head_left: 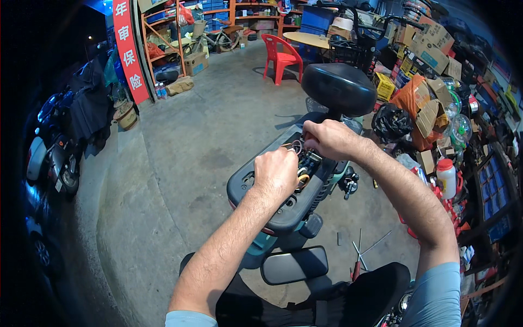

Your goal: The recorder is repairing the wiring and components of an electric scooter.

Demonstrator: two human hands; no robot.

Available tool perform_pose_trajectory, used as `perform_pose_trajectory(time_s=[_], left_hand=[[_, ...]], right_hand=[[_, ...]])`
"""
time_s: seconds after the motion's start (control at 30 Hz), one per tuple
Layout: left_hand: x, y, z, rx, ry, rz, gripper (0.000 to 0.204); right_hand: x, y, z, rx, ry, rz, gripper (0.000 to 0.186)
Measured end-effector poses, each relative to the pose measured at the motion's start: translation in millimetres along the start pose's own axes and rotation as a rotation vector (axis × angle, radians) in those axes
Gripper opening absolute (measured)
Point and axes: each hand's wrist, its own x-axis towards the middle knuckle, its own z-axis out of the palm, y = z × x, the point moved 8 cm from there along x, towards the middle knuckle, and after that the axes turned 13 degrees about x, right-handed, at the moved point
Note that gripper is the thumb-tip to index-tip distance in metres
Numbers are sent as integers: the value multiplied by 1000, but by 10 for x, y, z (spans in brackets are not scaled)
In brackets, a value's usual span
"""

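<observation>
An electric scooter's grey-and-black rear rack (pixel 239 188) lies below me, its long middle compartment uncovered. Bundled wires (pixel 303 181) and small electrical parts fill the opening. My left hand (pixel 277 173) is closed over the near left side of the compartment, fingertips pinched at thin wires. From the right, my right hand (pixel 333 140) reaches in with its fingers closed on the wires at the far end, close to the left fingertips. The fingers partly hide what they grip. Just beyond my hands the black saddle (pixel 339 90) stands up on its post.
A black padded cushion (pixel 294 265) lies on the floor near my legs, with a screwdriver (pixel 357 270) and thin metal rods to its right. Boxes (pixel 430 49), bags and bottles pile up along the right. A red plastic chair (pixel 281 59) stands behind, and a scooter (pixel 54 158) at far left.
</observation>
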Motion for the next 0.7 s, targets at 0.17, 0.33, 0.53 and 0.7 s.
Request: perform_pose_trajectory(time_s=[0.17,0.33,0.53,0.7], left_hand=[[-1,5,-3,-6,-14,1,18],[8,26,-37,-15,8,18,17],[-3,-10,2,-3,-7,2,17],[8,16,0,-17,22,14,16]], right_hand=[[-21,61,-62,-223,38,237,40],[-38,42,-101,-3,87,-152,23],[9,-37,-95,-271,98,193,30],[-10,89,-107,-117,65,46,30]])
